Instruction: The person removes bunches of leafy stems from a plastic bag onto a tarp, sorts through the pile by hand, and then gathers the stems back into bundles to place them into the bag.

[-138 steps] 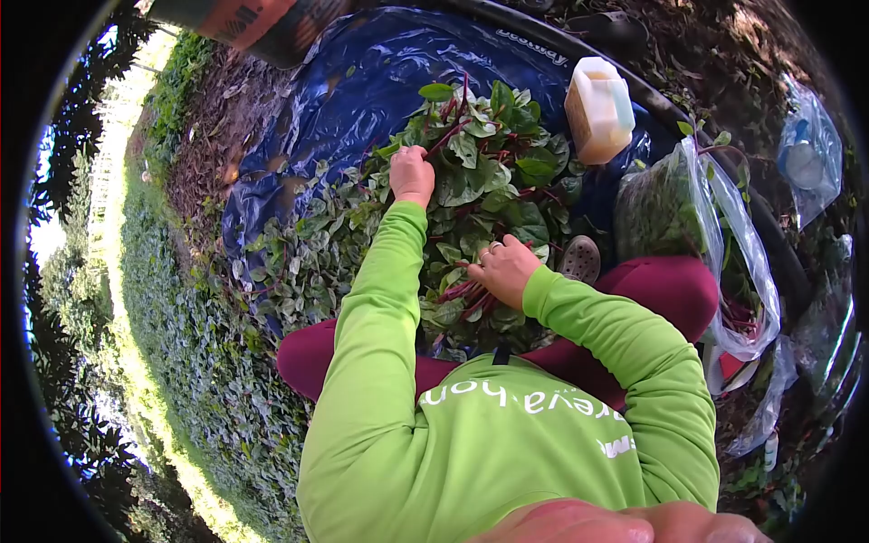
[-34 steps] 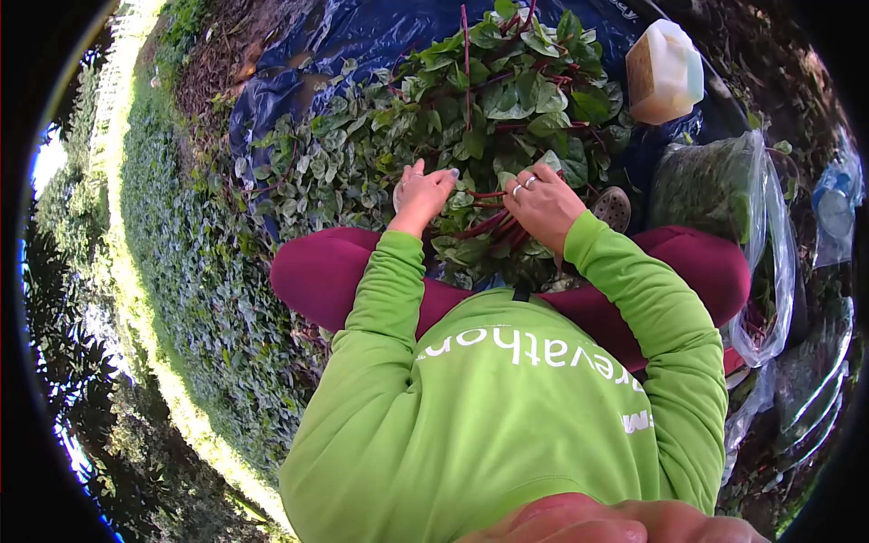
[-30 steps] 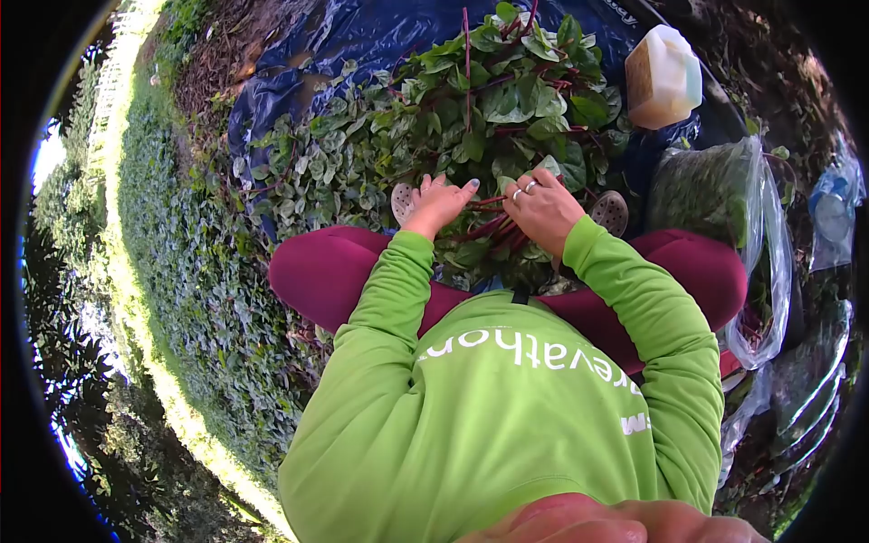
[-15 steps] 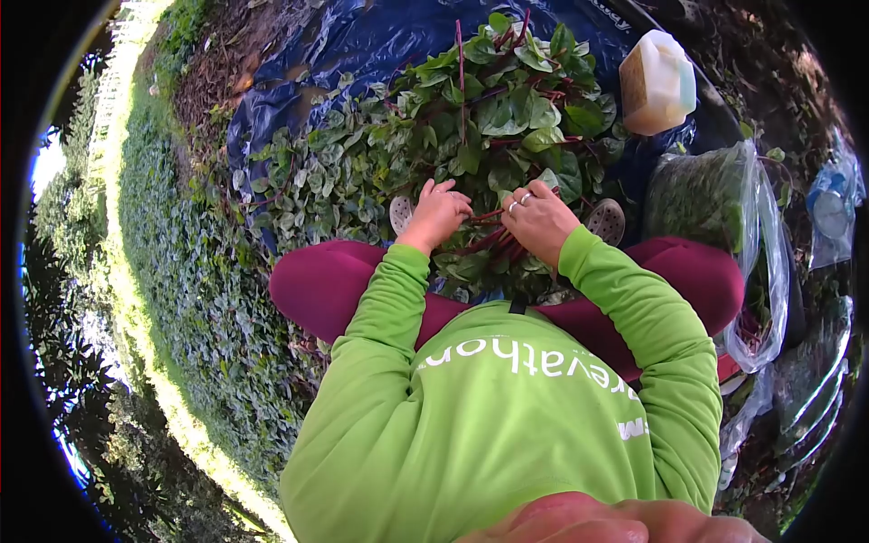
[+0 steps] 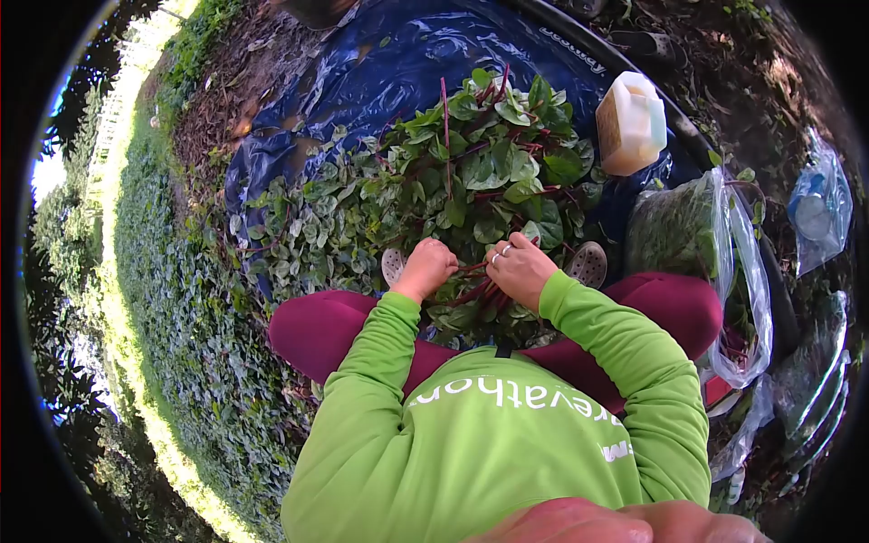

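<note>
Blue sheeting carries red-stemmed greens and a jug.

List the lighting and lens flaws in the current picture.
Head view: fisheye curves the scene, edges fall to black; the strip at left is blown out; glare streaks the blue sheet and the clear plastic at right; the left hand and right hand are shaded.

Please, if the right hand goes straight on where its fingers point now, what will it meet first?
Probably the red stems just ahead; beyond them, the left hand lies roughly in line. Depth is unclear, so the right hand might pass above them.
</note>
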`<state>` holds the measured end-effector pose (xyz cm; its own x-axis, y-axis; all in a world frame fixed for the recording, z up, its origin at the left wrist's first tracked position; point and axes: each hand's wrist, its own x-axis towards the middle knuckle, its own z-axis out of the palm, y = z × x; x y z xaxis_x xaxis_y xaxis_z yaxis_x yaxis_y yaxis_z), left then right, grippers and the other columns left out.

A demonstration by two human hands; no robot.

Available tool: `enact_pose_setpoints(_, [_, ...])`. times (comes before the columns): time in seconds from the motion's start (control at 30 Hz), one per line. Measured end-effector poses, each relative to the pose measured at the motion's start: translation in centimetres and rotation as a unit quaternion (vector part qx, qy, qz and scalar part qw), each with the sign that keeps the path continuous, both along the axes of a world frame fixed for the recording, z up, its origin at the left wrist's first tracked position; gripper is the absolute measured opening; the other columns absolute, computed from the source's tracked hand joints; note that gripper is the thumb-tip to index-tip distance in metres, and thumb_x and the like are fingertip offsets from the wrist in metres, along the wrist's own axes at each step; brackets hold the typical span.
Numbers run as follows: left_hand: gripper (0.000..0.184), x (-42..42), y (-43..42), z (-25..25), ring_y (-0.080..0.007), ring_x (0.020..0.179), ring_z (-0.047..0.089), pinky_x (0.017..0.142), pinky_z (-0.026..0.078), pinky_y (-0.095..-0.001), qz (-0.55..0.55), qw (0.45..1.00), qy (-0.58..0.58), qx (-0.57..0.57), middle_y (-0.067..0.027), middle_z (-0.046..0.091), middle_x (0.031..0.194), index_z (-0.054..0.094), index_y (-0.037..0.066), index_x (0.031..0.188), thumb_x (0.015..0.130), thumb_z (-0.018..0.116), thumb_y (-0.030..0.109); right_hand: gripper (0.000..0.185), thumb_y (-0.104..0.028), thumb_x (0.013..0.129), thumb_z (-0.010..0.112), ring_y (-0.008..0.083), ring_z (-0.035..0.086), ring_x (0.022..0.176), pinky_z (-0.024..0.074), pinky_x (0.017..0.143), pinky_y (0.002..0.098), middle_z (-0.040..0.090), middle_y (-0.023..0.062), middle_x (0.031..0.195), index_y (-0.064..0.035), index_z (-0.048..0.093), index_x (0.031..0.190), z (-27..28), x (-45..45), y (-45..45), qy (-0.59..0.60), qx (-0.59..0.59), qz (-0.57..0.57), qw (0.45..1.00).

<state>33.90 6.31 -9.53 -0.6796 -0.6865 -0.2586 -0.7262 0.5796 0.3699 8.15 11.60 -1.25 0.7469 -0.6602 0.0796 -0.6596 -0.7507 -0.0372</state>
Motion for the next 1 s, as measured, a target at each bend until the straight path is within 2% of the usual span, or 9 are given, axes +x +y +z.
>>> enact_pose_setpoints(0.07, [0.012,-0.3,0.2,-0.2,-0.0287,0.109,0.063,0.100,0.046,-0.0427,0.010,1.000,-0.015,0.023,-0.0056,0.072,0.096,0.078,0.013,0.091,0.081,0.071,0.014,0.011,-0.018,0.081,0.060,0.0174,0.059,0.100,0.0398,0.090,0.0341,0.064,-0.0001,0.095,-0.0124,0.068,0.087,0.1,0.0,-0.1,-0.002,-0.001,-0.003,1.000])
enact_pose_setpoints(0.13, [0.010,-0.6,0.6,-0.8,-0.0284,0.106,0.063,0.098,0.047,-0.0413,0.074,0.989,0.127,0.013,-0.0063,0.072,0.097,0.078,0.013,0.088,0.081,0.072,0.016,0.011,-0.018,0.081,0.060,0.0174,0.059,0.100,0.0398,0.090,0.0340,0.064,-0.0001,0.095,-0.0123,0.068,0.087,0.2,-0.1,-0.1,-0.002,-0.003,-0.009,1.000])
enact_pose_setpoints(0.57, [0.011,0.0,-0.5,-1.7,-0.0292,0.086,0.067,0.088,0.049,-0.0431,-0.016,0.998,0.012,-0.056,-0.0070,0.071,0.081,0.077,0.016,0.085,0.080,0.067,0.016,0.011,-0.018,0.082,0.061,0.0176,0.059,0.101,0.0401,0.088,0.0337,0.063,0.0006,0.094,-0.0137,0.070,0.085,0.0,0.0,0.0,0.010,0.012,-0.008,1.000])
enact_pose_setpoints(0.77, [0.020,1.7,-3.5,-1.6,-0.0341,0.079,0.065,0.075,0.052,-0.0468,0.121,0.984,0.021,-0.128,-0.0118,0.067,0.077,0.078,0.016,0.078,0.077,0.058,0.011,0.012,-0.019,0.082,0.061,0.0174,0.060,0.101,0.0403,0.088,0.0336,0.065,0.0008,0.095,-0.0134,0.070,0.087,-0.2,0.2,0.3,0.015,0.034,-0.006,0.999])
enact_pose_setpoints(0.8, [0.022,2.8,-4.1,-2.2,-0.0336,0.078,0.066,0.076,0.053,-0.0445,0.195,0.970,0.067,-0.130,-0.0117,0.069,0.079,0.079,0.017,0.079,0.076,0.058,0.012,0.012,-0.019,0.082,0.061,0.0174,0.060,0.101,0.0403,0.088,0.0336,0.065,0.0009,0.095,-0.0133,0.070,0.087,0.0,0.1,0.2,0.007,0.025,-0.005,1.000])
enact_pose_setpoints(0.87, [0.035,1.9,-5.2,0.7,-0.0312,0.123,0.055,0.107,0.039,-0.0567,0.328,0.930,-0.094,-0.135,-0.0115,0.070,0.114,0.073,0.023,0.121,0.090,0.059,0.017,0.012,-0.019,0.082,0.061,0.0176,0.060,0.101,0.0403,0.088,0.0337,0.065,0.0011,0.095,-0.0135,0.070,0.087,-0.2,0.0,0.1,0.009,0.017,-0.011,1.000])
enact_pose_setpoints(0.9, [0.039,1.9,-6.2,-0.7,-0.0309,0.136,0.042,0.114,0.026,-0.0645,0.362,0.895,-0.072,-0.250,-0.0135,0.064,0.126,0.065,0.025,0.134,0.094,0.061,0.024,0.012,-0.019,0.082,0.061,0.0177,0.060,0.101,0.0403,0.089,0.0337,0.065,0.0013,0.094,-0.0137,0.070,0.087,-0.2,0.0,0.0,0.009,0.009,-0.015,1.000])
enact_pose_setpoints(0.93, [0.036,1.4,-7.9,-0.2,-0.0334,0.127,0.051,0.109,0.036,-0.0578,0.327,0.870,0.008,-0.368,-0.0153,0.066,0.121,0.067,0.018,0.128,0.093,0.065,0.023,0.012,-0.019,0.082,0.061,0.0177,0.060,0.101,0.0403,0.089,0.0337,0.065,0.0013,0.094,-0.0137,0.070,0.087,-0.2,-0.1,-0.2,0.007,0.011,-0.019,1.000])
enact_pose_setpoints(1.0, [0.031,-1.0,-11.7,2.2,-0.0355,0.116,0.058,0.101,0.044,-0.0498,0.270,0.901,0.151,-0.306,-0.0157,0.067,0.117,0.069,0.010,0.122,0.092,0.066,0.015,0.011,-0.019,0.082,0.061,0.0188,0.061,0.101,0.0406,0.089,0.0345,0.065,0.0021,0.094,-0.0139,0.070,0.086,-0.1,-0.1,-0.3,-0.010,0.044,-0.031,0.999])
